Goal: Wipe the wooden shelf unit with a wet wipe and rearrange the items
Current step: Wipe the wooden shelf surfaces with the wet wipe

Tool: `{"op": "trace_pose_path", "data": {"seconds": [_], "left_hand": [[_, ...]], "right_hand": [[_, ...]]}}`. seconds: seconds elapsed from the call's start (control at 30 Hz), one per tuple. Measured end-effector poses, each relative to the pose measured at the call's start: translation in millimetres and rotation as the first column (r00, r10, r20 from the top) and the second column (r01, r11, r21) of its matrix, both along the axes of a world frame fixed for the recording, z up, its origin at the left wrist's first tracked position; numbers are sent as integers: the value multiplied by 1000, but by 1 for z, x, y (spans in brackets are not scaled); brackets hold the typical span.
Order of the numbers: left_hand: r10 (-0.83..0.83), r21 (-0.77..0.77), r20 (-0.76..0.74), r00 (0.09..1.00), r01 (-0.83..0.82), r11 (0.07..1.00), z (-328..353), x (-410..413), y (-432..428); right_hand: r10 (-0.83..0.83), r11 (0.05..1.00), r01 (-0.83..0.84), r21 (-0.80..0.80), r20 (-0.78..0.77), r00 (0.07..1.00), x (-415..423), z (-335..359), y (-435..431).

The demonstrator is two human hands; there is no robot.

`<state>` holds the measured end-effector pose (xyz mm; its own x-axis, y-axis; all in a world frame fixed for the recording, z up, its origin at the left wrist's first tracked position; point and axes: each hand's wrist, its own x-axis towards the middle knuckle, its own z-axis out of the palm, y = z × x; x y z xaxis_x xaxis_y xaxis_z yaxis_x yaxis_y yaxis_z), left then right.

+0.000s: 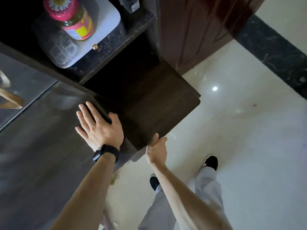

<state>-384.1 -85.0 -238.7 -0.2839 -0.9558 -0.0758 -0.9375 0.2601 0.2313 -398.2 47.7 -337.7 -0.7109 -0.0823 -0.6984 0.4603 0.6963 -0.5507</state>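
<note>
The dark wooden shelf unit [149, 113] fills the middle of the view, its lower board bare. My left hand [99, 127], with a black watch at the wrist, lies flat with fingers spread on the unit's side panel near its front edge. My right hand [156, 150] pinches a white wet wipe [171, 136] against the front edge of the lower board; most of the wipe is hidden by the fingers. On the upper shelf, a jar [73, 17] with a pink lid and a pink and yellow label sits on a clear plastic container [66, 44] with a white lid.
A small brass knob [95, 46] shows on the dark marbled upper shelf edge. A reddish wooden door [199, 30] stands right of the unit. Pale glossy floor tiles [249, 130] with a black marble strip [274, 50] lie below. My legs and black shoes [211, 161] are on the floor.
</note>
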Motion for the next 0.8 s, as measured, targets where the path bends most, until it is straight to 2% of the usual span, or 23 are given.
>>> {"op": "trace_pose_path", "data": {"seconds": [0.03, 0.1, 0.17, 0.2, 0.27, 0.33, 0.4, 0.47, 0.5, 0.6, 0.67, 0.73, 0.8], "left_hand": [[-6, 9, 0, 1000, 6, 1000, 1, 0, 0], [-22, 20, 6, 1000, 22, 1000, 3, 1, 1], [-28, 19, -1, 1000, 28, 999, 5, 2, 1], [-31, 17, -7, 999, 31, 999, 6, 2, 2], [-40, 13, -11, 999, 40, 999, 5, 2, 2], [-43, 12, -13, 999, 43, 999, 4, 3, 0], [-57, 9, -12, 998, 57, 998, 1, 5, 0], [-86, 24, -36, 996, 87, 996, 0, 9, -1], [-104, 38, -64, 993, 106, 994, 1, 12, -2], [-202, 67, -178, 963, 217, 974, 6, 26, 0], [-351, 70, -188, 917, 369, 927, 12, 46, 7], [-528, 59, -87, 845, 533, 844, 16, 77, 19], [-630, 53, 9, 777, 628, 776, 16, 106, 25]], "right_hand": [[129, 990, -128, 54, -5, 992, 0, 5, 5], [396, 914, -382, 138, -94, 913, -2, 10, 22], [537, 843, -498, 202, -269, 800, -6, 12, 42], [545, 838, -498, 223, -362, 756, -10, 10, 51], [429, 900, -395, 187, -549, 717, -25, 5, 65], [293, 944, -320, 79, -642, 709, -50, 1, 71], [233, 958, -284, 46, -703, 672, -82, -5, 69], [266, 952, -282, 121, -782, 564, -108, -18, 62], [336, 932, -301, 203, -796, 503, -113, -24, 57], [539, 826, -404, 392, -759, 365, -92, -35, 52], [581, 780, -493, 385, -738, 343, -53, -35, 60], [563, 787, -526, 322, -725, 397, -14, -36, 69], [538, 803, -539, 256, -701, 468, 14, -34, 67]]}}
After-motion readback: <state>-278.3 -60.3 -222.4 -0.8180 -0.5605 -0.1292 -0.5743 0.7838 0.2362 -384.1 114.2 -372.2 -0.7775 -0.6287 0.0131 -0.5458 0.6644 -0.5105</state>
